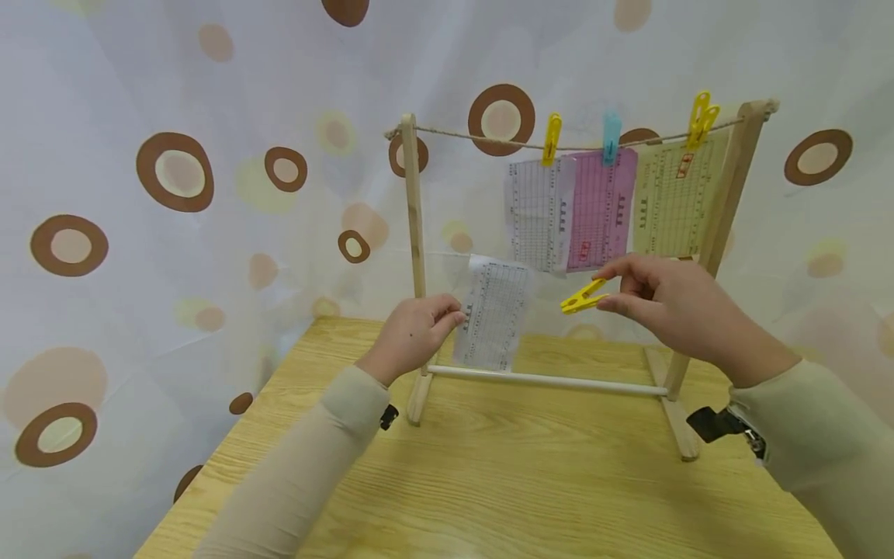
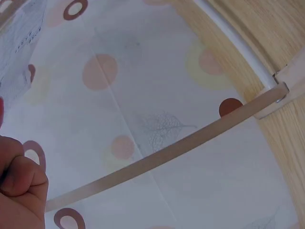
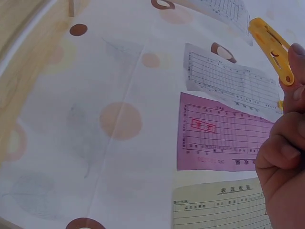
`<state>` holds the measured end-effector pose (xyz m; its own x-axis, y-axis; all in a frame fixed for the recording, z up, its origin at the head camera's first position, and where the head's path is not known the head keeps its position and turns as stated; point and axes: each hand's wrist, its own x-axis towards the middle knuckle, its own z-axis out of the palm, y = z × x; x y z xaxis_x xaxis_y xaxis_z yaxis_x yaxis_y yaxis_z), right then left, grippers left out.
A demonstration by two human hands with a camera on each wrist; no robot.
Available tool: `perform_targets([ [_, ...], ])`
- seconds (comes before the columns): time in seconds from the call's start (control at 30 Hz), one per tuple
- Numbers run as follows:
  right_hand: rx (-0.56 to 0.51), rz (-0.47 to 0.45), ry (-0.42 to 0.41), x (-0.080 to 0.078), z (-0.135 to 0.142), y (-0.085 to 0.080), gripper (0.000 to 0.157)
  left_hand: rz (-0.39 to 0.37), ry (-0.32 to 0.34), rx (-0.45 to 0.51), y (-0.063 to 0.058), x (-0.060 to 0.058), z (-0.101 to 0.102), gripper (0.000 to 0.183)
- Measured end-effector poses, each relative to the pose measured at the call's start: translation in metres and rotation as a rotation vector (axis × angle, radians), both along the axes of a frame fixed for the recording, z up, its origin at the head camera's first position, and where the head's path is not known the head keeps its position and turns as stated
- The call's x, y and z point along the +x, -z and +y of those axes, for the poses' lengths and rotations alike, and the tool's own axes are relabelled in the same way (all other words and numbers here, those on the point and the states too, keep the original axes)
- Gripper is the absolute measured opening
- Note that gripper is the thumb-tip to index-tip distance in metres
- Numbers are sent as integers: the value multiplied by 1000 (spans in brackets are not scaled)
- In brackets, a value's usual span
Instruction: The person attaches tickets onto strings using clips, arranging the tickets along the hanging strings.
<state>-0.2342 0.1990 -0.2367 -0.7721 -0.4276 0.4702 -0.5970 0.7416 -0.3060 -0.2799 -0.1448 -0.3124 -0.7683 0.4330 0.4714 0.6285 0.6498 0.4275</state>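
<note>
My left hand (image 1: 417, 332) pinches the left edge of a thin white receipt slip (image 1: 497, 318), a printed form held upright below the rope. In the left wrist view only a corner of that slip (image 2: 16, 52) shows beside the curled fingers. My right hand (image 1: 673, 304) pinches a yellow clothespin (image 1: 580, 300) between thumb and fingertips, its jaw end pointing left towards the slip. On the rope (image 1: 482, 140) hang a white receipt (image 1: 536, 210), a pink receipt (image 1: 602, 210) and a yellow receipt (image 1: 673, 206), each clipped at the top.
The rope is strung between two wooden posts (image 1: 415, 217) of a small rack, joined low down by a white rod (image 1: 552, 381). It stands on a wood-grain table (image 1: 517, 458). Yellow clothespins (image 1: 552, 138) and a blue clothespin (image 1: 611, 138) grip the rope. A patterned curtain (image 1: 174, 310) hangs behind.
</note>
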Motion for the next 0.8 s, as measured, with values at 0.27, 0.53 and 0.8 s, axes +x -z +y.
perform_targets([
  [0.27,-6,27,25,-9,-19,-36,20,-8,-49,24,-22,-12,-13,17],
  [0.53,25,103,17,-26,-48,-89,17,-10,-75,56,-46,-23,-27,19],
  [0.8,79,153,41,-40,-80,-134,20,-15,-122,69,-63,-30,-37,18],
])
